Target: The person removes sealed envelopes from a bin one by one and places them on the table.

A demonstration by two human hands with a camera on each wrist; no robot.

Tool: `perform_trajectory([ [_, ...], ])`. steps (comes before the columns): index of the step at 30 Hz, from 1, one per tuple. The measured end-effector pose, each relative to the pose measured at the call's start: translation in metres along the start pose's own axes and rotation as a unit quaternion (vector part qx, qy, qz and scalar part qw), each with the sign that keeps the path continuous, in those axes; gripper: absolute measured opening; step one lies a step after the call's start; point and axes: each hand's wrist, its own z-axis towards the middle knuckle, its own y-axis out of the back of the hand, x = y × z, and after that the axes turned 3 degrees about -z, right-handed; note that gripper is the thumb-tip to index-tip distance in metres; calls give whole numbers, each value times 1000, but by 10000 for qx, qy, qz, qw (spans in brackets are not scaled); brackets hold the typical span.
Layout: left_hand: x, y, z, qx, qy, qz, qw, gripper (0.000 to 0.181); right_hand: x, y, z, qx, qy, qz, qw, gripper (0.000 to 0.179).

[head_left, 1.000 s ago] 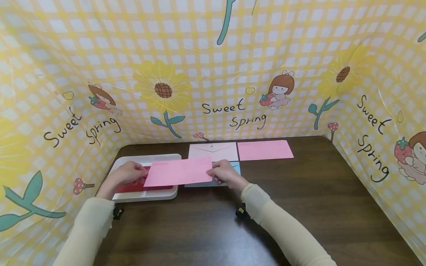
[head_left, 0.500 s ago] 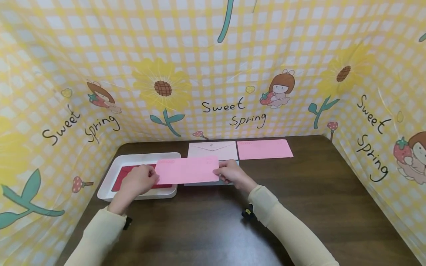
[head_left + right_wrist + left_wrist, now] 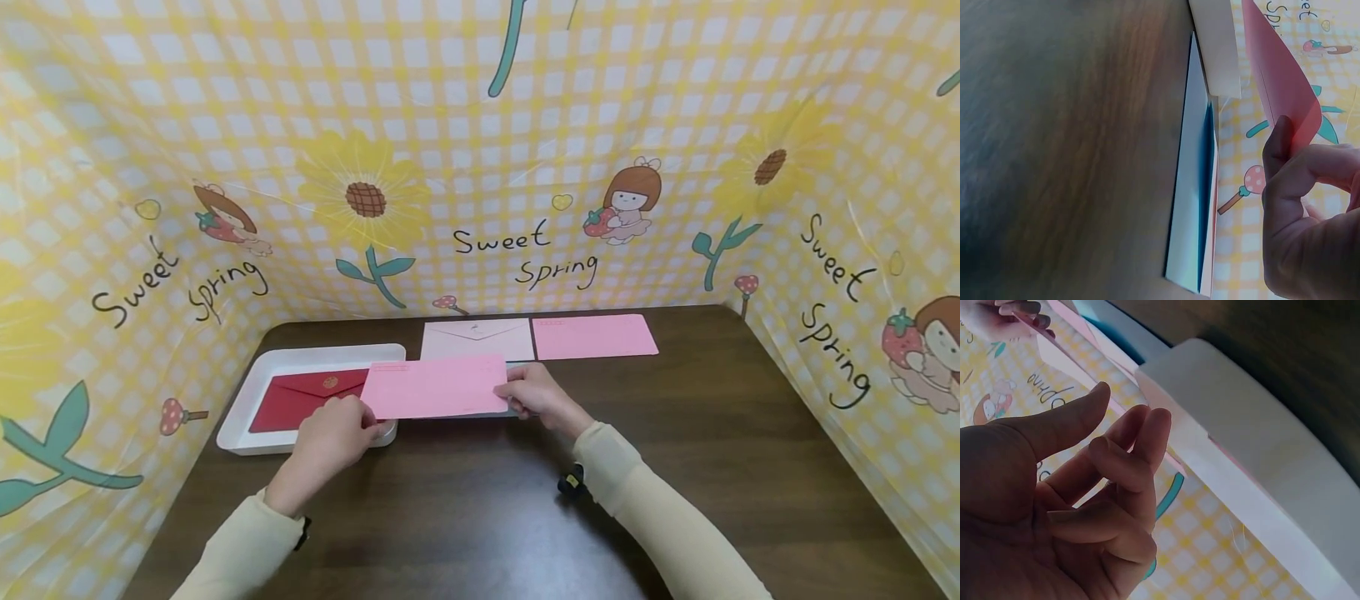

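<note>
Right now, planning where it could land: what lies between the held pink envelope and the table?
In the right wrist view, a light blue envelope lies flat beneath the pink envelope.

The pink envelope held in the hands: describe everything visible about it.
The pink envelope is a long, flat paper rectangle, plain face up, with faint small print near its top left corner. It is held roughly level above the table, overlapping the white tray's right end. The right hand pinches its right edge; the left hand is at its lower left corner.
</note>
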Motion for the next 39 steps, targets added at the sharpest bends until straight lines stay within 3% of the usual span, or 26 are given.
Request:
perform_trajectory([
  [9,-7,-9,0,-82,-53,-2,10000,13,-8,10,-2,-65,-19,-119,9999,33],
  [16,-4,-18,5,-125,-36,-1,9999,17,-12,18,-5,-88,-33,-82,9999,34],
  [39,-4,-22,5,-157,-74,70,9998,14,-22,43,-14,-183,-131,-182,9996,21],
])
